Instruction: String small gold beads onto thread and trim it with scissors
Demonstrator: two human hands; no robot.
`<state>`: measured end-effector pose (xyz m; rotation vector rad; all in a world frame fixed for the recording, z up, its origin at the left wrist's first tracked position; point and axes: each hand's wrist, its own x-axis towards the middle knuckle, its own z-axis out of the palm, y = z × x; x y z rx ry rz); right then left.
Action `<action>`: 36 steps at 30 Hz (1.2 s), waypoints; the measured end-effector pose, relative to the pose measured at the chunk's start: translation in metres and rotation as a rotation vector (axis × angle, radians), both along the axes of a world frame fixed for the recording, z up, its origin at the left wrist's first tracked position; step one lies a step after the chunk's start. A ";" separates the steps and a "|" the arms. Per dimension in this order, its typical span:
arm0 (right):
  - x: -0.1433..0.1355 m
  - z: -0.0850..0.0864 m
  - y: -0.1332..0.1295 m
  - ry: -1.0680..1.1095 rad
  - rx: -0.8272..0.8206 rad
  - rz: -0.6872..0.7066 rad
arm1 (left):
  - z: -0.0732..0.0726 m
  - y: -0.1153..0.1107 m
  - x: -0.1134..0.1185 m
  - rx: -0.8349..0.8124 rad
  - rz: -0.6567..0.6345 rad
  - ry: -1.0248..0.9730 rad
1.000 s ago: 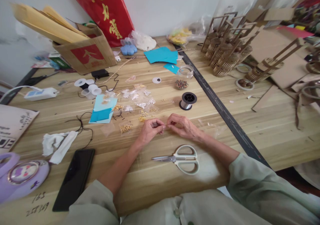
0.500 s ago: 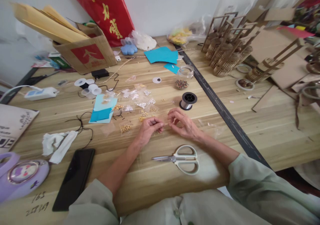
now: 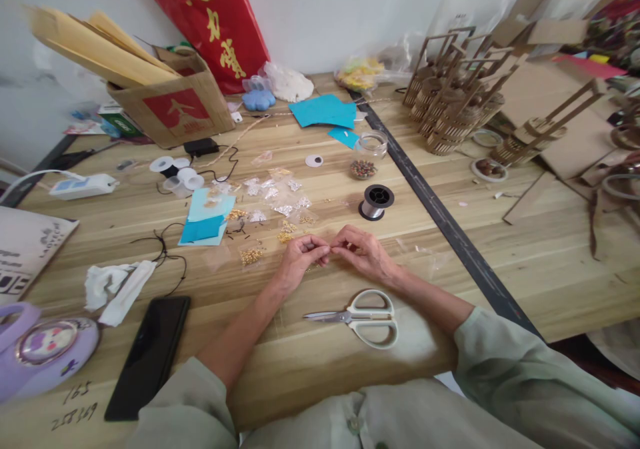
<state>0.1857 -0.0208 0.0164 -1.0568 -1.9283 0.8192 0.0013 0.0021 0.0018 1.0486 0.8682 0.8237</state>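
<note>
My left hand (image 3: 303, 258) and my right hand (image 3: 361, 252) meet fingertip to fingertip over the middle of the wooden table. Each is closed in a pinch, and whatever lies between the fingers is too small to make out. Just below them lie scissors (image 3: 357, 317) with pale handles, blades pointing left. A black-flanged spool of wire (image 3: 376, 202) stands beyond my right hand. Gold beads (image 3: 251, 256) lie left of my left hand, with small bags of silver pieces (image 3: 283, 192) farther back.
A black phone (image 3: 149, 358) and crumpled white tissue (image 3: 119, 288) are at the left. Blue paper (image 3: 324, 110), a jar of beads (image 3: 363, 168) and an open cardboard box (image 3: 175, 106) stand behind. Wooden lantern-like baskets (image 3: 453, 112) fill the back right, past a dark strip (image 3: 435, 208).
My right hand has come slightly down and left, its fingers drawn together, so its fingertips now meet those of my left hand. My left hand has hardly moved.
</note>
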 end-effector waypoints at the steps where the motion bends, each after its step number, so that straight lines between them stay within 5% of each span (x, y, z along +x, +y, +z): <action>1: 0.000 0.001 0.000 0.001 -0.006 -0.002 | 0.000 0.000 0.000 0.003 -0.003 0.003; 19: 0.000 -0.010 -0.001 0.048 -0.111 -0.028 | 0.003 -0.001 0.002 -0.035 0.016 -0.016; 36: -0.002 -0.001 -0.003 0.195 -0.305 0.011 | 0.002 -0.001 0.002 -0.042 0.034 -0.029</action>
